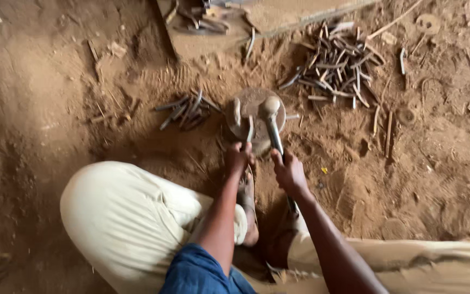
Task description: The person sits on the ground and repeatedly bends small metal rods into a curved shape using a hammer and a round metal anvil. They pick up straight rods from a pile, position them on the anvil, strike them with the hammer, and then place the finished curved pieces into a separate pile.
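Got my right hand point(289, 173) wrapped tight round the hammer point(272, 117), head resting on the round anvil point(255, 117) in the dirt. Left hand point(238, 157) pinches a metal strip point(249, 130) on it.

bare forearms with no watch or rings on left hand point(237, 158) or right hand point(289, 173), blue top with short sleeves, loose cream trousers looked pretty dusty, one bare foot showed, no shoes
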A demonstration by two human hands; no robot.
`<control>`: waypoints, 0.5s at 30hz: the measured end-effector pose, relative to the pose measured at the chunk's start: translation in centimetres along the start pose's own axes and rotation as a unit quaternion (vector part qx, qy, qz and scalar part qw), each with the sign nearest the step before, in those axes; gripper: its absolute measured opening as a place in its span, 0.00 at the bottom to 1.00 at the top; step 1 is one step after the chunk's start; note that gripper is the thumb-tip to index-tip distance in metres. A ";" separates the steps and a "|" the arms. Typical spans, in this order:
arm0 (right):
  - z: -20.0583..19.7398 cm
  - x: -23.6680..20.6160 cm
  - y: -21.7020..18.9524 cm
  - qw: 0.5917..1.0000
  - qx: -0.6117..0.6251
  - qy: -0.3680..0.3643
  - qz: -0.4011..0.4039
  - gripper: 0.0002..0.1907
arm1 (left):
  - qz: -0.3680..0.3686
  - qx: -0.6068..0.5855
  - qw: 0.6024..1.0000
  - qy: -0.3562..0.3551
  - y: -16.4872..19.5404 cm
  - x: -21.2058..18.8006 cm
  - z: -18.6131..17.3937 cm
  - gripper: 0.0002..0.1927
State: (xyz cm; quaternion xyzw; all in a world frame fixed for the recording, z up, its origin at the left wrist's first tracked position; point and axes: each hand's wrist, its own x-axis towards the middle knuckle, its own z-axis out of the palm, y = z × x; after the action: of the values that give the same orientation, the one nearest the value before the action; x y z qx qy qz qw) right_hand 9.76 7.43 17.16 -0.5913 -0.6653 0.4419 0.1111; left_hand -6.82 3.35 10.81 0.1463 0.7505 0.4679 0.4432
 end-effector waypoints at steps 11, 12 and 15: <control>-1.3 -0.1 -0.4 0.986 0.119 -0.069 0.100 0.25 | 0.290 0.295 0.897 0.157 7.2 6.1 -4.1 0.11; -1.2 -0.1 -0.3 0.986 0.112 -0.071 0.096 0.25 | 0.282 0.297 0.901 0.144 7.7 7.2 -4.4 0.12; -1.1 0.0 -0.2 0.987 0.108 -0.072 0.090 0.24 | 0.242 0.301 0.916 0.110 9.0 9.7 -4.8 0.12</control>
State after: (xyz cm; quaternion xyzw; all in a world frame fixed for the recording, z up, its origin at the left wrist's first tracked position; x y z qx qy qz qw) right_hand 10.38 7.89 17.91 -0.6000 -0.5641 0.5606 0.0858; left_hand -17.90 11.50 14.00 0.3977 0.8413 0.3261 0.1663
